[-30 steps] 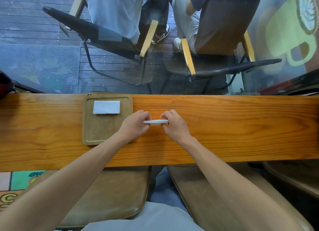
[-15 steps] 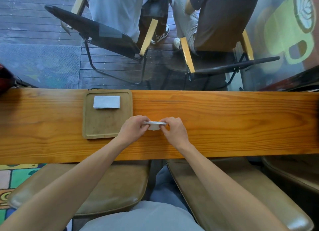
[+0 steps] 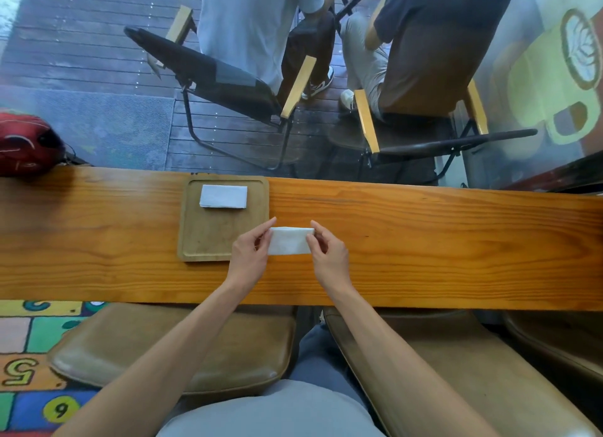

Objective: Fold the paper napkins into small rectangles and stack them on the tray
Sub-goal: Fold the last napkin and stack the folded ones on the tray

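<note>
A long orange-brown varnished wooden counter [image 3: 424, 240] runs across the view from left to right. On it, left of centre, sits a square olive-tan wooden tray with a raised rim [image 3: 192, 237], its far edge close to the counter's far edge. In the tray's far part lies 1 flat white folded paper napkin [image 3: 223, 196] — a neat small rectangle, long side across, with layered edges showing at its near side.

A 2nd white folded napkin [image 3: 288, 240] is held just right of the tray, over bare counter, its left end close to the tray's right rim. It is a small rectangle too, long side across, its surface faintly textured and its far edge a clean fold; whether it rests on the wood or is lifted slightly cannot be told.

The left hand [image 3: 249, 253] pinches the napkin's left short end between thumb and fingers, index fingertip at the far left corner. The right hand [image 3: 329, 252] grips the right short end likewise — so the napkin spans the gap between both hands.
</note>
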